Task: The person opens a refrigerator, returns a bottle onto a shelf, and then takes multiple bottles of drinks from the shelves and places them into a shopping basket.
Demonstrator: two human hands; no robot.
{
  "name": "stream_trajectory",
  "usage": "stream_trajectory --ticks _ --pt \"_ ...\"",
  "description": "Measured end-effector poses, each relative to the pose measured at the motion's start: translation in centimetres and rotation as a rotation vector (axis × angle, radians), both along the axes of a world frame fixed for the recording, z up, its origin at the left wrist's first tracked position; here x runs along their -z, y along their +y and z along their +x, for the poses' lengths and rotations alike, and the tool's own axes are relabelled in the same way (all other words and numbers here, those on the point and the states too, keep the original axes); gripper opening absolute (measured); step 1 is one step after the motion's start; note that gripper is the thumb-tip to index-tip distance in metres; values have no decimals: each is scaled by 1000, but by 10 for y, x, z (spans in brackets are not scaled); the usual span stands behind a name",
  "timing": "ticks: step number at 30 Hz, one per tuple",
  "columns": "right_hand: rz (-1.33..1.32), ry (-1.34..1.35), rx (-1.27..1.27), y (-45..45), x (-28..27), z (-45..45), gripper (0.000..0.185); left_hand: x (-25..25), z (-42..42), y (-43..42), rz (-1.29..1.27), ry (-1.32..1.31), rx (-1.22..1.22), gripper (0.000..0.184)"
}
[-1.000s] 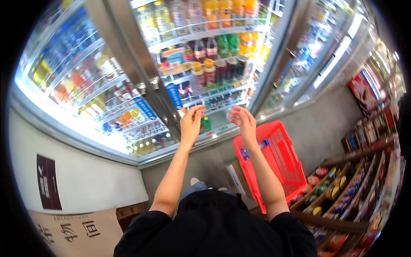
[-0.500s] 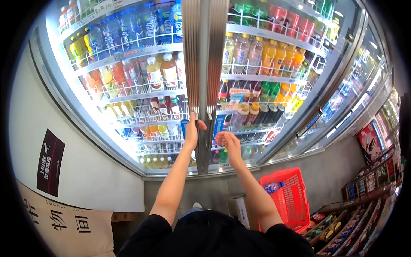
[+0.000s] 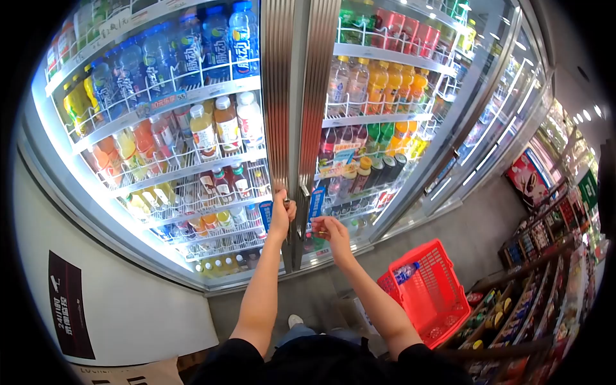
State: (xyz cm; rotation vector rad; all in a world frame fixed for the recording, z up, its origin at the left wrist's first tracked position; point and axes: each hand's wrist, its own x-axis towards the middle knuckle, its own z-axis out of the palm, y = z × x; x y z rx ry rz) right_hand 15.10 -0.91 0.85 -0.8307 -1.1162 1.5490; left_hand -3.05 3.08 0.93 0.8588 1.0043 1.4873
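Note:
My left hand [image 3: 280, 217] is closed around the handle of the left glass fridge door, at the metal door frame [image 3: 280, 96]; most of that handle is hidden by my fingers. My right hand [image 3: 335, 237] hovers before the right door, fingers loosely bent and apart, with nothing visible in it. Just above and left of it is the right door's handle [image 3: 303, 208], which it does not appear to touch. A blue label [image 3: 317, 203] sticks to the right door. Both doors look closed, with shelves of bottled drinks [image 3: 228, 128] behind the glass.
A red shopping basket [image 3: 443, 298] stands on the floor to my right, holding a bottle with a blue label [image 3: 405, 273]. Snack shelves [image 3: 513, 321] line the right side. A white panel with a dark sign [image 3: 70, 305] is at the left. A cardboard box [image 3: 351, 311] sits near my feet.
My left hand has gone from outstretched fingers beside the handle to closed around it. My right hand stays near the right door. The view has shifted and tilted, with the fridge appearing closer.

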Motion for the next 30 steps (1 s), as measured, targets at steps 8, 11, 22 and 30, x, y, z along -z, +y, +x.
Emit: stream_trajectory --ticks 8,11,22,30 --pt "22 -26 -71 -50 -15 -2 30 -6 2 -5 -70 77 -41 62" --pt "88 -14 -87 -66 -20 12 30 -4 2 -6 -85 74 -62 60" --pt "67 -57 -72 -83 -20 83 33 -13 47 -104 -70 133 -119 59" --pt "88 -21 -200 -128 -15 98 35 -17 77 -199 -82 68 -216 63"
